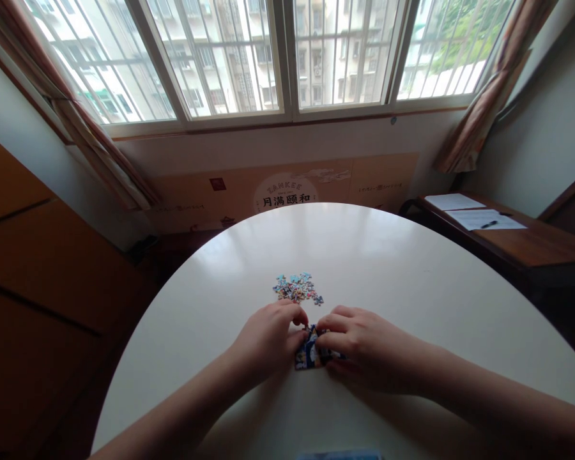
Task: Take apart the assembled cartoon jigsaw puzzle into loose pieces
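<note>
A partly joined jigsaw puzzle (311,356) in dark blue, white and tan lies flat on the white round table (211,287). My left hand (274,329) is at its upper left edge, thumb and forefinger pinched together over something too small to make out. My right hand (359,338) rests over the right side of the puzzle, its fingers bent onto the surface and covering part of it; whether it grips a piece is hidden. Just beyond my hands is a pile of loose puzzle pieces (294,287), light blue, tan and dark.
A blue flat object (340,455) shows at the near table edge. On the right, a brown wooden desk (536,243) holds papers (479,219) and a pen (489,224). Behind the table are a printed box (383,182) and barred windows; a wooden cabinet (38,268) stands left.
</note>
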A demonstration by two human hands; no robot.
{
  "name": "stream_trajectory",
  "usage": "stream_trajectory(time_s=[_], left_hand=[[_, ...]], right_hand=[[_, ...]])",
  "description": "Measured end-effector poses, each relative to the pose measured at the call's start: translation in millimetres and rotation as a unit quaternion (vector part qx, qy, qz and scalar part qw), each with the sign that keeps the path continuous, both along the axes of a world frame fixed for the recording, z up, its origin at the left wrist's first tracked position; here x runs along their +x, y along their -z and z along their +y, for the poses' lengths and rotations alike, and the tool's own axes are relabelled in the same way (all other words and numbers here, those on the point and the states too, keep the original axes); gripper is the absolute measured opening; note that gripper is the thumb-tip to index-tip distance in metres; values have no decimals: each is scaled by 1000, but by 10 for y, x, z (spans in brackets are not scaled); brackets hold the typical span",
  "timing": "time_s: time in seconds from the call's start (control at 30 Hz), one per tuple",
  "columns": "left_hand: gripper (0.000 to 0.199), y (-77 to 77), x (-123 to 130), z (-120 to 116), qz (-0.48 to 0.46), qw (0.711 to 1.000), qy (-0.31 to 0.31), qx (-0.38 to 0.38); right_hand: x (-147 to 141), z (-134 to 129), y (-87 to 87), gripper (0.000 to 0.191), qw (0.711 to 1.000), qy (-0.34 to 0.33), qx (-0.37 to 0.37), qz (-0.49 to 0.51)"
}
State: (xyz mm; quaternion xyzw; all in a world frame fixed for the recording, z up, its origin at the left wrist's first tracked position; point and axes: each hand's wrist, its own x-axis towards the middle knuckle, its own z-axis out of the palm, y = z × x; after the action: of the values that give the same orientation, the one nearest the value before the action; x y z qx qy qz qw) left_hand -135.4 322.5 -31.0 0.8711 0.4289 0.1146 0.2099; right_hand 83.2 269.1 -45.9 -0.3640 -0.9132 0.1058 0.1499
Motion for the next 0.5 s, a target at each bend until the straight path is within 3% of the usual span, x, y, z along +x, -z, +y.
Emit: stream_trajectory(time_s=[0.23,0.5], left_hand=[[13,28,29,-5,-38,998,-16,-48],[13,-32,-82,163,-93,995,-37,-21]], right_hand=[[-2,5,30,13,1000,3,-4,4],[14,0,17,17,1000,-4,-3,6]])
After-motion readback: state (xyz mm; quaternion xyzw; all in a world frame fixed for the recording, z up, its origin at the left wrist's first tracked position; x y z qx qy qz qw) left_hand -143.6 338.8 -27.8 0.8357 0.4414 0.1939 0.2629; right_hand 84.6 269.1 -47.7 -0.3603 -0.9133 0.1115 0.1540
